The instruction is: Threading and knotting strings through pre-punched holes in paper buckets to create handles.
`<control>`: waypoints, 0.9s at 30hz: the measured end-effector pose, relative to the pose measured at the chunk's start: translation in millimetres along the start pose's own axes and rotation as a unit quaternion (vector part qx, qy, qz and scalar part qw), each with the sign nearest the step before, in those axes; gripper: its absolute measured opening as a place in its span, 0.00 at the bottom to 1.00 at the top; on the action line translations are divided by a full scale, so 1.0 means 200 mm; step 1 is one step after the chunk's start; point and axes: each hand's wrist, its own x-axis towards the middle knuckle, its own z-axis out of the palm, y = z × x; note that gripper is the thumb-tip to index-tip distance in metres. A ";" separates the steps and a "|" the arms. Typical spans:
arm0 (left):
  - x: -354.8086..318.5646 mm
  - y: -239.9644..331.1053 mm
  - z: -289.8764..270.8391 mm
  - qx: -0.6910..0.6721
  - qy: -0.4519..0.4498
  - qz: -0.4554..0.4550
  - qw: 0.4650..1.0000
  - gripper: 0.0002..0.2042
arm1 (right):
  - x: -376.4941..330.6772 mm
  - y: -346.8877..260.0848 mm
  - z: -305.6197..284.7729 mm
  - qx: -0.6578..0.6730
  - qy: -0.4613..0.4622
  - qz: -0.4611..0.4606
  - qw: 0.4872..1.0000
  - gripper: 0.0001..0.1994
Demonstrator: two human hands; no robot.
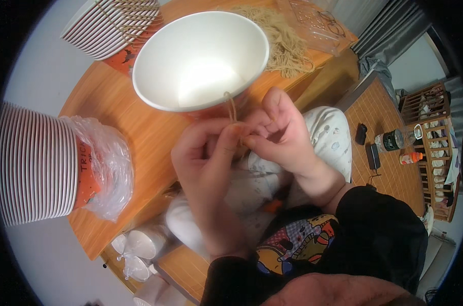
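Note:
A large paper bucket (165,56), white inside and orange outside, stands tilted toward me at the table's near edge. A thin tan cord (232,106) passes through the bucket's near wall just below the rim and runs down as a doubled strand. My left hand (206,153) pinches that cord between thumb and forefinger. Against it, my right hand (285,135) is closed with thumb and fingertips on the same cord. The cord's ends are hidden among the fingers.
On the wooden table (93,92), a bundle of tan cords (280,43) lies behind the bucket. Nested buckets with cord handles (114,25) sit far left. A tall bucket stack (37,163) in clear plastic wrap (111,171) is at left. A clear plastic tray (308,20) lies at the back.

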 end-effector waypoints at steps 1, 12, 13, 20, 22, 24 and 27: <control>0.00 0.00 0.00 -0.010 0.001 -0.002 1.000 0.03 | 0.00 0.00 -0.01 -0.018 -0.007 -0.004 1.000 0.22; -0.01 0.03 0.03 -0.053 0.001 -0.043 0.998 0.03 | -0.05 -0.02 -0.05 -0.001 -0.074 0.081 0.994 0.14; -0.01 0.05 0.03 -0.055 0.001 -0.061 0.997 0.03 | -0.06 -0.02 -0.06 -0.032 -0.122 0.104 0.986 0.12; -0.07 0.10 0.04 0.069 -0.023 -0.021 0.997 0.06 | -0.07 -0.10 -0.07 -0.161 -0.107 0.048 0.980 0.06; -0.08 0.10 0.02 0.090 -0.029 -0.041 0.995 0.06 | -0.06 -0.09 -0.08 -0.199 -0.117 0.020 0.973 0.06; -0.07 0.10 0.02 0.107 -0.038 -0.062 0.992 0.06 | -0.07 -0.09 -0.09 -0.240 -0.124 -0.009 0.963 0.06; -0.06 0.10 0.04 0.111 -0.032 -0.053 0.992 0.06 | -0.07 -0.09 -0.09 -0.243 -0.114 -0.009 0.963 0.06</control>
